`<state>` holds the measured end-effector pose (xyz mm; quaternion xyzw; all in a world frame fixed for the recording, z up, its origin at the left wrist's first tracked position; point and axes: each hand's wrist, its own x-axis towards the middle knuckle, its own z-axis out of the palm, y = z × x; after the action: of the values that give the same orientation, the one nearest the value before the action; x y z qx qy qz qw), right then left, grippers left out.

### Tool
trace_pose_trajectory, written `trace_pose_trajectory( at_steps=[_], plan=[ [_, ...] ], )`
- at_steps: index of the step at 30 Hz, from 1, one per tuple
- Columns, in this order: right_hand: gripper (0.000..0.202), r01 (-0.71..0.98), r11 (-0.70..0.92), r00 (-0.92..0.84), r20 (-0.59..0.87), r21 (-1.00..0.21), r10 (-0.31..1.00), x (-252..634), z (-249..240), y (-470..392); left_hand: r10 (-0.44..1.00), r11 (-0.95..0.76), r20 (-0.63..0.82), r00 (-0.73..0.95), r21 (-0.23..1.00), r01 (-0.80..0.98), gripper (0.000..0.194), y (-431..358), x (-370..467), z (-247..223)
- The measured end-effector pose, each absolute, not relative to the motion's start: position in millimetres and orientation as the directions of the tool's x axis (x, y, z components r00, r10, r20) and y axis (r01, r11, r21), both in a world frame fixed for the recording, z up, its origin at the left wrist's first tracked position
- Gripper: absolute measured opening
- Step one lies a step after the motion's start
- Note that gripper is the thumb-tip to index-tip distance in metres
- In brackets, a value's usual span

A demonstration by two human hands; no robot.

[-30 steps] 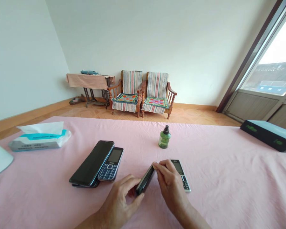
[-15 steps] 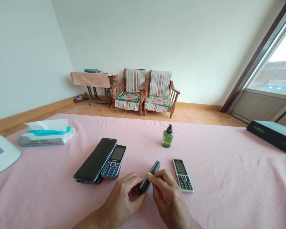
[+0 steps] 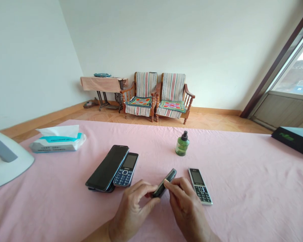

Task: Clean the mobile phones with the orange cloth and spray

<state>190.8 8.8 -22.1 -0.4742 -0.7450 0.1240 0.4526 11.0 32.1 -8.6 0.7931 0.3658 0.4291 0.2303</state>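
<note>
Between my two hands a dark mobile phone (image 3: 168,180) is held on edge, tilted, just above the pink cloth. My left hand (image 3: 135,210) grips its lower left end between thumb and fingers. The fingers of my right hand (image 3: 188,206) are closed at its near side, the thumb and forefinger against the edge. Beside my right hand lies a silver and black keypad phone (image 3: 200,186), face up. Left of my hands a dark blue keypad phone (image 3: 126,169) leans against a large black smartphone (image 3: 108,168), which lies on another dark device.
A green spray bottle (image 3: 182,144) stands beyond my hands. A tissue pack (image 3: 58,141) and a white and grey appliance (image 3: 10,164) are at left, a black box (image 3: 293,141) at right. Two wooden chairs (image 3: 173,97) and a cloth-covered sewing table (image 3: 101,84) stand by the wall.
The whole view has shifted, so most things appear further right. The held phone has tipped a little flatter; both hands keep their hold on it.
</note>
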Motion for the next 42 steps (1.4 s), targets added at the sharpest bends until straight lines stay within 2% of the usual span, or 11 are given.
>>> trace_pose_trajectory(
  at_steps=[5,11,18,22,27,30,35,42],
  plan=[
    [0.035,0.541,0.624,-0.278,0.581,-0.563,0.765,185,-15,3,0.789,-0.610,0.488,0.373,0.694,0.382,0.022,29,14,-11],
    [0.033,0.566,0.613,-0.253,0.592,-0.551,0.765,187,-11,3,0.800,-0.593,0.454,0.391,0.697,0.404,0.025,29,16,-11],
    [0.030,0.525,0.676,-0.374,0.573,-0.517,0.729,182,-9,0,0.777,-0.621,0.477,0.412,0.691,0.370,0.024,32,15,-11],
    [0.032,0.545,0.637,-0.302,0.581,-0.545,0.756,189,-14,5,0.786,-0.610,0.462,0.410,0.689,0.392,0.022,34,15,-11],
    [0.031,0.696,0.458,-0.065,0.587,-0.553,0.807,210,-21,19,0.796,-0.598,0.448,0.406,0.686,0.415,0.028,34,15,-7],
    [0.029,0.722,0.373,0.021,0.557,-0.583,0.831,220,-23,24,0.794,-0.603,0.453,0.405,0.671,0.432,0.029,33,14,-6],
    [0.027,0.694,0.318,0.052,0.485,-0.646,0.873,223,-21,24,0.752,-0.655,0.499,0.431,0.637,0.406,0.039,34,12,-8],
    [0.026,0.648,0.308,0.049,0.441,-0.697,0.896,224,-23,22,0.717,-0.697,0.549,0.429,0.580,0.422,0.027,38,10,-11]
  ],
)
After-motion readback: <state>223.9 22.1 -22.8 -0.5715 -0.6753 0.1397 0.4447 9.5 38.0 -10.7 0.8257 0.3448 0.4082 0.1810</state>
